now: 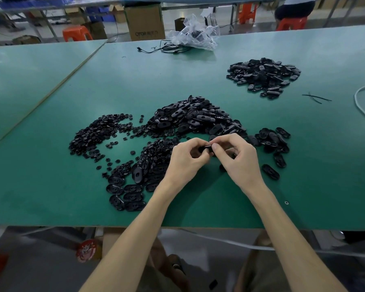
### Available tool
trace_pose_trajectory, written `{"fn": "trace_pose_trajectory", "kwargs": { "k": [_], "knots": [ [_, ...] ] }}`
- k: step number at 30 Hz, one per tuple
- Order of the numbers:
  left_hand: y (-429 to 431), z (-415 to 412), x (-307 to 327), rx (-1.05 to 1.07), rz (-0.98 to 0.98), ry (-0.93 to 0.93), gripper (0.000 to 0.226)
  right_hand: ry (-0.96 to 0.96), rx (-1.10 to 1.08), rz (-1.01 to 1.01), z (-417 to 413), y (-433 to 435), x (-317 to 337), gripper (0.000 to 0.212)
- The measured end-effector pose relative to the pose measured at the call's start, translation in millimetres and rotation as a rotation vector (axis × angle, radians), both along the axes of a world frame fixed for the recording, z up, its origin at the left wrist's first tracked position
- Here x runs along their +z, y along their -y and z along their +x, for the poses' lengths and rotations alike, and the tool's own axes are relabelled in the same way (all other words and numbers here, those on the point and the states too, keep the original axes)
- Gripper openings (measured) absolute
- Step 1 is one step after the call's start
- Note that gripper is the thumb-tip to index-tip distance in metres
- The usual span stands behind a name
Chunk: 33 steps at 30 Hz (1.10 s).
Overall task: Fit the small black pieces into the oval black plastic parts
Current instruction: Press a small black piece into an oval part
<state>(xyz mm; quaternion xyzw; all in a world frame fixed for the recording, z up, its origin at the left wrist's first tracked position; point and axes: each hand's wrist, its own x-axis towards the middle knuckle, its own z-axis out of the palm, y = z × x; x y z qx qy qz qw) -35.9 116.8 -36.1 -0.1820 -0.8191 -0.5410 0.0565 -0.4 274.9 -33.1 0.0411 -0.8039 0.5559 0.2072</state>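
My left hand (187, 160) and my right hand (238, 158) meet just above the green table (51, 186), and between their fingertips they pinch one oval black part (205, 148). Most of that part is hidden by the fingers. A big heap of oval black parts (195, 118) lies right behind the hands. A spread of small round black pieces (99, 135) lies to the left. More oval parts (126, 192) lie flat in front of my left hand, and some (272, 140) lie to the right.
A separate heap of black oval parts (263, 75) sits at the far right. A clear plastic bag (195, 33) and a black cable (167, 48) lie at the far edge. A white cord (362, 106) curves at the right edge. Thin black strands (316, 98) lie nearby.
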Motion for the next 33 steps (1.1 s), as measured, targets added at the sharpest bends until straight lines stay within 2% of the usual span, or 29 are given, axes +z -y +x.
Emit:
{"fn": "trace_pose_trajectory", "kwargs": {
  "k": [6, 16, 23, 25, 28, 30, 33],
  "knots": [
    [3.0, -1.5, 0.1, -0.047, 0.122, 0.026, 0.014, -0.034, 0.009, -0.007, 1.0, 0.1, 1.7, 0.028],
    [3.9, -2.3, -0.9, -0.027, 0.105, 0.008, 0.012, -0.059, 0.023, 0.058, 1.1, -0.1, 2.7, 0.031],
    [1.3, 0.3, 2.0, -0.013, 0.119, 0.008, 0.018, -0.058, -0.054, 0.013, 2.2, 1.9, 5.3, 0.026],
    [1.4, 0.2, 2.6, 0.039, 0.117, -0.013, 0.020, -0.077, -0.144, -0.017, 1.8, 1.5, 6.7, 0.027],
    [1.1, 0.3, 1.8, 0.096, 0.098, -0.018, 0.024, -0.070, -0.393, -0.115, 0.1, -2.9, 6.0, 0.035],
    [1.4, 1.3, 1.3, 0.131, 0.037, -0.055, 0.028, -0.030, -0.535, -0.179, -1.1, -6.4, 4.8, 0.043],
    [2.2, 0.7, -0.2, 0.208, -0.044, -0.105, 0.036, 0.055, -0.632, -0.185, -4.4, -8.7, 2.2, 0.059]
  ]
}}
